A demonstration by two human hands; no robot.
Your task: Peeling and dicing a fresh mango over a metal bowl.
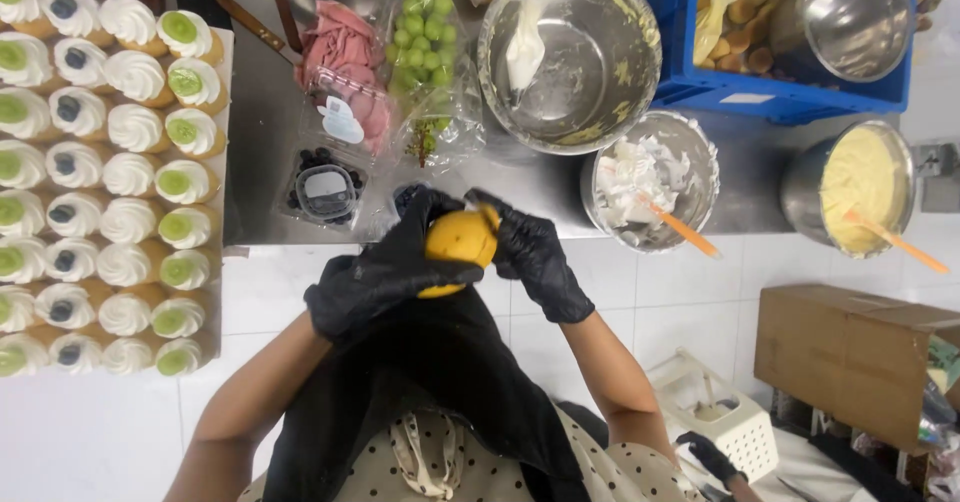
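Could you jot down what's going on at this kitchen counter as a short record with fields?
Left hand: black glove, wrapped around an orange fruit
Right hand: black glove, on the fruit's right side
Left of hands: tray of cream-topped cakes, some with green slices or blueberries
Behind hands: bag of green grapes, tub of blueberries
Right: bowl of yellow cream, blue crate

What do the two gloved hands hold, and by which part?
Both hold one orange fruit: left hand wraps its underside and side, right hand grips its right end.
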